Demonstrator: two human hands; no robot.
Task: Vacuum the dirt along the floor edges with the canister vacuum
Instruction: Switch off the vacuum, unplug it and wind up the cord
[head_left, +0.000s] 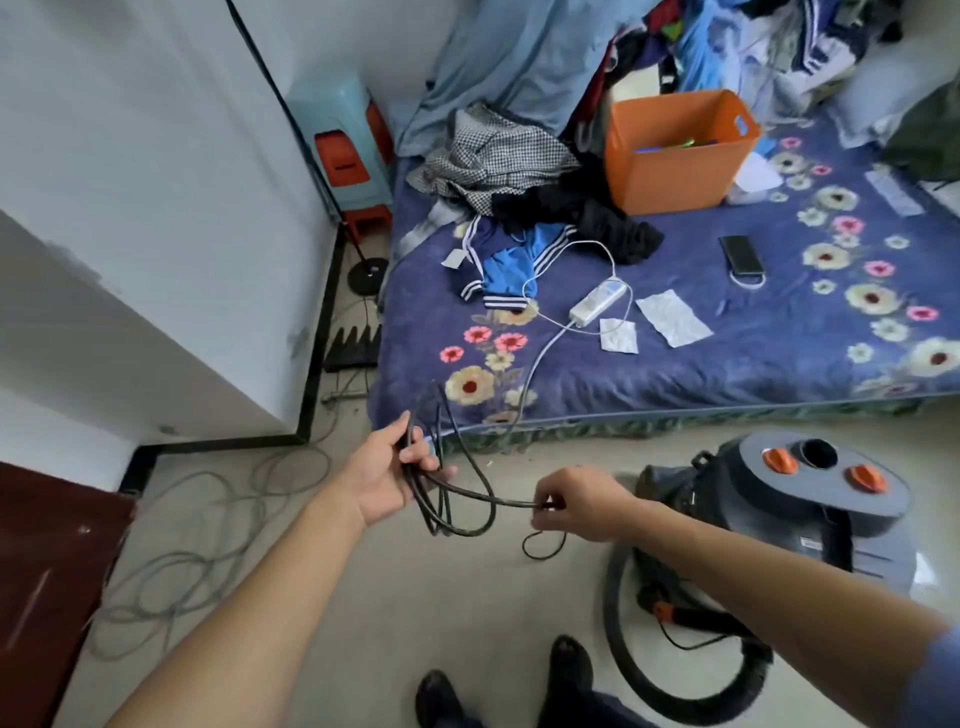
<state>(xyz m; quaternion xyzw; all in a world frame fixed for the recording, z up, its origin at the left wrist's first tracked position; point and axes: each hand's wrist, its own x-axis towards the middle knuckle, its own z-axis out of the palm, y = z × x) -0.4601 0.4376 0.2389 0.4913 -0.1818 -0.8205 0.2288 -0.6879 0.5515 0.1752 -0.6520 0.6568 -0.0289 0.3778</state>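
I see my left hand (395, 478) gripping the coiled thin black power cord (493, 499), one strand running right to my pinching right hand (582, 504), nearer the grey drum-shaped canister vacuum (821, 499) on the floor.

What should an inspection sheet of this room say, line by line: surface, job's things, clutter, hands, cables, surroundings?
Surface: pale floor, small bits of dirt near the bed edge.
Job's things: grey vacuum on the floor beside the bed; its hose curves in front of it.
Clutter: clothes, orange bin, phone and papers lie on the bed.
Hands: left hand grips loops of the black cord; right hand pinches the same cord.
Cables: grey cable lies loose on the floor by the wall; white power strip on the bed.
Surroundings: stacked stools in the corner, dark red door at left.
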